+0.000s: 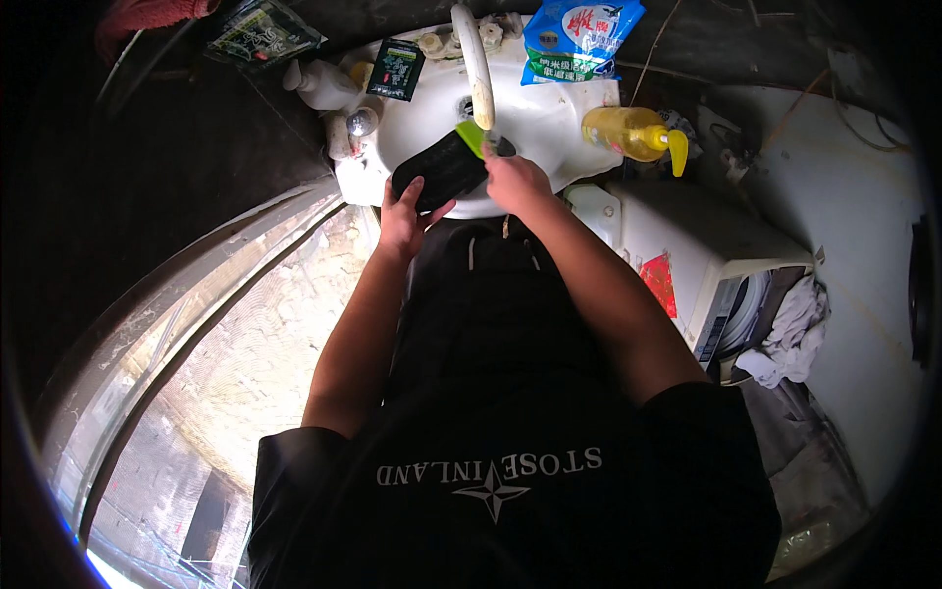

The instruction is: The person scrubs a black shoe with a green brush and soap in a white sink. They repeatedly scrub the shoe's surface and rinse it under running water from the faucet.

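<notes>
Over the front of a white sink, my left hand grips a long black object shaped like a shoe. Its thumb lies on the near end and the fingers reach underneath. My right hand is closed on a bright green brush, held against the far right end of the shoe. The brush's underside is hidden. Above them curves a white faucet, its spout ending right by the brush. Part of the drain shows behind.
A yellow pump bottle lies at the sink's right edge, and a blue bag stands at the back right. On the left are a dark green packet and a white bottle. A white washing machine with cloth stands to the right.
</notes>
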A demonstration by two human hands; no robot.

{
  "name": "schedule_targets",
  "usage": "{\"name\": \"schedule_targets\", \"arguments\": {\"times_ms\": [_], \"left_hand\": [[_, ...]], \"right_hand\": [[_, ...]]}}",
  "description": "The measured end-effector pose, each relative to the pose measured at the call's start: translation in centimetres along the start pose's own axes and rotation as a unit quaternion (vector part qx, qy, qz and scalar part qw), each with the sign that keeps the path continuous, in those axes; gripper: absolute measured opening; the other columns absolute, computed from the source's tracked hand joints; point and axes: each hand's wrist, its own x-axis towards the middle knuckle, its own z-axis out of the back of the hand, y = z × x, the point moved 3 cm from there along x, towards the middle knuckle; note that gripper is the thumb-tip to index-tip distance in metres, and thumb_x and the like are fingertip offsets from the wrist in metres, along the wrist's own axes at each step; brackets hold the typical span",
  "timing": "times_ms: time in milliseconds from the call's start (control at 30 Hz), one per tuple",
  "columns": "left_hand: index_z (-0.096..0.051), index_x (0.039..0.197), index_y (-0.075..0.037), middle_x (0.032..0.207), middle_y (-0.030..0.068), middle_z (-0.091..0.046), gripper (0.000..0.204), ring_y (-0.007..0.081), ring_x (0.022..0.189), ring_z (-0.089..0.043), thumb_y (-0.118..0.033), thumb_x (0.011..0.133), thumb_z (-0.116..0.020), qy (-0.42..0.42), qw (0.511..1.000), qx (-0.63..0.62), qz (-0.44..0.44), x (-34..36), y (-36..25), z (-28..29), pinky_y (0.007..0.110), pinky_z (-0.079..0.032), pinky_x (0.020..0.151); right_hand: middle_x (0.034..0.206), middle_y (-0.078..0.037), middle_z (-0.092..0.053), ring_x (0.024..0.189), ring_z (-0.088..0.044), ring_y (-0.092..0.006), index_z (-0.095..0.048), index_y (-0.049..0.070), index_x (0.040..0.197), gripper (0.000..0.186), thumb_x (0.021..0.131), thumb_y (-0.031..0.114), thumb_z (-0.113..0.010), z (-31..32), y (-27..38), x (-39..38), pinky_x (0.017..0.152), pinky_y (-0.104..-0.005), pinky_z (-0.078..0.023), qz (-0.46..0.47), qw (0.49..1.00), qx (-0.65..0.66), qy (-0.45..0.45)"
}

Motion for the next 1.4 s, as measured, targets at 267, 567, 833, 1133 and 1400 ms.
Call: {"name": "schedule_targets", "arguments": {"times_ms": [267,567,833,1133,1400], "left_hand": [[-0.040,0.140,-0.011,0.137,0.0137,-0.052,0.043,0.0340,0.124,-0.057,-0.009,0.102,-0.058,0.013,0.999,0.028,-0.019,-0.6,-0.1,-0.8,0.057,-0.062,0.092],[-0.041,0.141,-0.011,0.137,0.0129,-0.054,0.044,0.0322,0.122,-0.059,-0.011,0.101,-0.060,-0.039,0.999,0.021,-0.025,0.2,1.3,0.7,0.055,-0.063,0.090],[-0.045,0.145,-0.013,0.133,0.0094,-0.057,0.050,0.0245,0.115,-0.062,-0.015,0.100,-0.065,0.078,0.973,0.212,-0.054,-0.9,-2.2,-4.2,0.044,-0.063,0.083],[-0.061,0.126,-0.005,0.103,0.0227,-0.072,0.043,0.0408,0.101,-0.068,-0.024,0.091,-0.076,0.106,0.761,0.590,-0.246,2.2,-5.2,-11.6,0.045,-0.055,0.083],[-0.062,0.130,-0.001,0.100,0.0175,-0.073,0.043,0.0237,0.094,-0.070,-0.022,0.094,-0.075,0.203,0.740,0.594,-0.241,4.2,-4.6,-11.5,0.038,-0.054,0.086]], "right_hand": [[0.111,-0.015,-0.073,0.102,-0.069,-0.0370,-0.047,0.017,0.151,0.054,0.097,0.016,-0.052,0.7,-1.4,0.0,0.086,-0.0501,-0.055,-0.053,0.997,-0.024,0.046],[0.100,-0.024,-0.072,0.094,-0.070,-0.0419,-0.051,0.014,0.148,0.052,0.097,0.019,-0.052,1.5,-0.3,-5.4,0.081,-0.0529,-0.055,-0.046,0.997,0.033,0.049],[0.091,-0.022,-0.071,0.080,-0.069,-0.0366,-0.059,0.023,0.143,0.041,0.102,0.023,-0.056,2.2,-3.8,-4.9,0.074,-0.0427,-0.054,-0.038,0.981,0.174,-0.077],[0.071,-0.014,-0.052,0.064,-0.047,-0.0153,-0.055,0.025,0.147,0.042,0.105,0.024,-0.058,8.2,-4.9,-7.0,0.067,-0.0285,-0.047,-0.029,0.968,0.207,-0.141],[0.089,-0.025,-0.067,0.079,-0.069,-0.0379,-0.058,0.024,0.143,0.041,0.102,0.026,-0.059,7.8,-6.4,-6.0,0.074,-0.0398,-0.054,-0.066,0.967,0.206,-0.135]]}}
